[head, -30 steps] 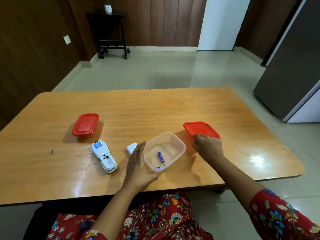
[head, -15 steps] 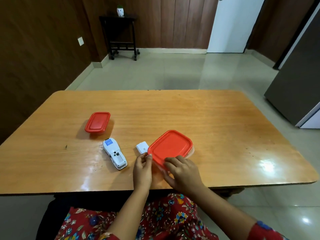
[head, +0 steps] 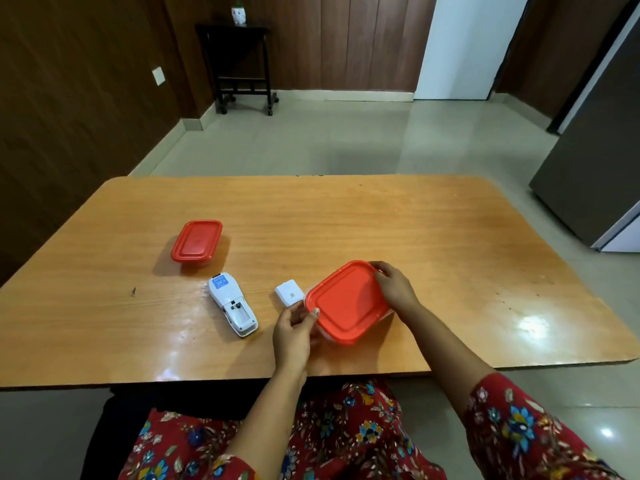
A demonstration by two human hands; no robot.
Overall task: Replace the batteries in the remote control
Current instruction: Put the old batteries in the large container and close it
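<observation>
Right hand (head: 394,289) now at lid's (head: 346,301) far corner

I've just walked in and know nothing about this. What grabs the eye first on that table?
Two hands, left and right, press a bright red plastic lid onto a container near the front edge of the wooden table. Left of it lie a small white cover and a white remote control, back open. Farther back sits a second red-lidded box.

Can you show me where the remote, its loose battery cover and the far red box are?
Remote (head: 232,304): head view, open back.
Battery cover (head: 289,292): head view, middle.
Far red box (head: 196,240): head view, lid.
</observation>
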